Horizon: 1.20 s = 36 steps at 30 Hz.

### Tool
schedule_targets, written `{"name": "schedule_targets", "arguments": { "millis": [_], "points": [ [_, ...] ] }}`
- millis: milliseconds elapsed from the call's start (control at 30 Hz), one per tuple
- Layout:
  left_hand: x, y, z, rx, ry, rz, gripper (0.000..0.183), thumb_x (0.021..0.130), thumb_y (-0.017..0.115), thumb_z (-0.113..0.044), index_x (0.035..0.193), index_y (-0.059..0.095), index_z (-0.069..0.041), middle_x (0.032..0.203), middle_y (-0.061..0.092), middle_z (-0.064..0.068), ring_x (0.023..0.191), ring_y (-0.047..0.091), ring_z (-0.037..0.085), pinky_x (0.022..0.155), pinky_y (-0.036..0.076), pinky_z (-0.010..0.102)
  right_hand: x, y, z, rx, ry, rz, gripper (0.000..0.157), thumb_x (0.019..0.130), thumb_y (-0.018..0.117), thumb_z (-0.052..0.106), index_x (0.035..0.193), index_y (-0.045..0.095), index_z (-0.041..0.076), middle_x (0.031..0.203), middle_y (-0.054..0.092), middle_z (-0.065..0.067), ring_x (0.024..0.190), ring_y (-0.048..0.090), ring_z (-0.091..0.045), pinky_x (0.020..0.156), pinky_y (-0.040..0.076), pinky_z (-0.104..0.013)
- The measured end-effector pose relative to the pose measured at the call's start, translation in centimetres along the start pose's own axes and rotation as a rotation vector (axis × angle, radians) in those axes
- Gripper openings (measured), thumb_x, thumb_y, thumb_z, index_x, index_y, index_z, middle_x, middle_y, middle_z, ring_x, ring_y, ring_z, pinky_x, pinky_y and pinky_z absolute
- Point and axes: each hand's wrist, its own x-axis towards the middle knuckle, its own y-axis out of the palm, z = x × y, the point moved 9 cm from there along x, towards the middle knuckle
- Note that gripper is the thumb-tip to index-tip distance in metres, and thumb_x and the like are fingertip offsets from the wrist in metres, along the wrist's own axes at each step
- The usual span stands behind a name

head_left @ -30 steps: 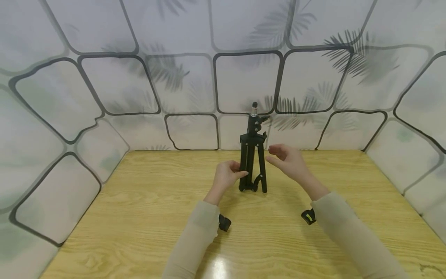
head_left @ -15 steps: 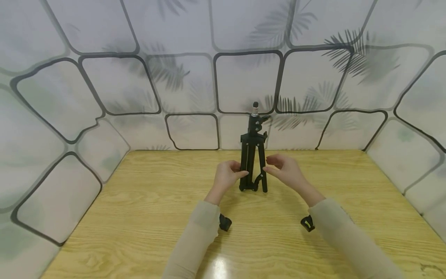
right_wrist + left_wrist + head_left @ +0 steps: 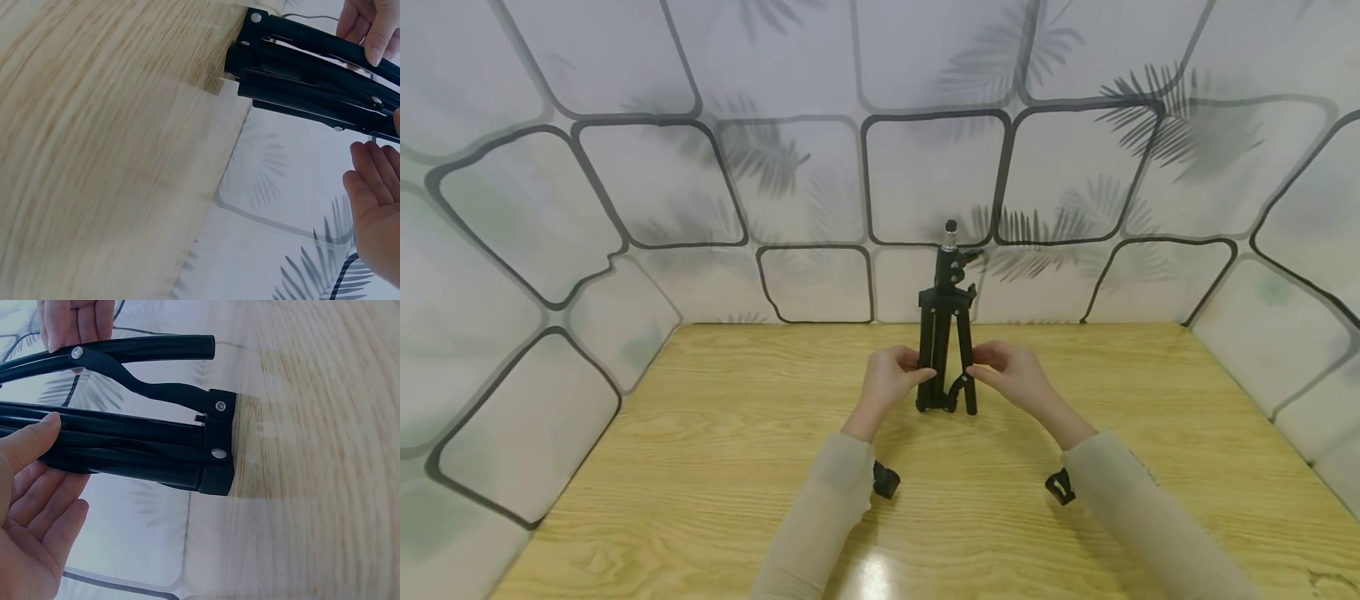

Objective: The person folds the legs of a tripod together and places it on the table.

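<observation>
A black tripod [image 3: 943,300] stands upright on the wooden table, its silver-tipped top post pointing up. Its right leg is swung a little outward, while the other legs stay close to the centre. My left hand [image 3: 886,382] grips the left legs low down, thumb in front and fingers behind. On the other side, my right hand [image 3: 1018,381] pinches the splayed leg, thumb across its front. The left wrist view shows a curved brace [image 3: 150,387] joining that splayed leg [image 3: 169,348] to the lower bracket [image 3: 219,444]. In the right wrist view, the right thumb is mostly cut off.
The wooden table [image 3: 700,467] spreads around the tripod. A wall covering with dark outlines and leaf prints [image 3: 936,179] rises close behind it. Black wrist-worn devices [image 3: 886,481] show beneath both sleeves.
My right hand has come down and left from beside the tripod, and its thumb and fingers now meet the right leg. My left hand has kept its hold.
</observation>
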Motion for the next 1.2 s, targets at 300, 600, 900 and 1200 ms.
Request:
{"name": "schedule_targets", "arguments": {
  "millis": [300,600,900,1200],
  "points": [
    [0.1,-0.1,0.0,0.004,-0.003,-0.007,0.030,0.074,0.073,-0.022,0.094,0.065,-0.001,0.088,0.064,0.008,0.078,0.060,0.017,0.064,0.049,0.025,0.2,0.7,0.2,-0.018,-0.001,0.021,0.022,0.083,0.064,0.017,0.097,0.063,0.000,0.092,0.064,-0.012,0.084,0.061,-0.026,0.073,0.049,-0.039],
    [-0.1,-0.3,0.1,0.004,-0.005,-0.008,0.031,0.074,0.072,-0.022,0.095,0.064,0.000,0.090,0.064,0.010,0.080,0.060,0.018,0.064,0.049,0.025,0.5,1.1,0.2,-0.022,0.005,0.011,0.020,0.082,0.064,0.017,0.095,0.063,0.001,0.089,0.064,-0.011,0.081,0.061,-0.024,0.070,0.049,-0.038],
    [-0.1,-0.2,0.3,-0.012,-0.010,-0.003,0.033,0.075,0.072,-0.023,0.098,0.064,0.000,0.092,0.063,0.010,0.081,0.060,0.018,0.065,0.049,0.026,0.6,1.3,0.2,-0.004,0.030,0.009,0.019,0.082,0.064,0.018,0.094,0.063,0.002,0.087,0.064,-0.009,0.079,0.061,-0.022,0.068,0.049,-0.037],
    [0.1,0.1,0.3,-0.018,-0.014,0.005,0.033,0.075,0.072,-0.023,0.098,0.064,-0.001,0.091,0.063,0.009,0.081,0.060,0.017,0.064,0.049,0.025,0.8,1.3,-0.2,0.023,0.047,-0.011,0.017,0.082,0.064,0.013,0.094,0.062,0.000,0.087,0.064,-0.011,0.079,0.061,-0.023,0.067,0.049,-0.037]
  ]
}}
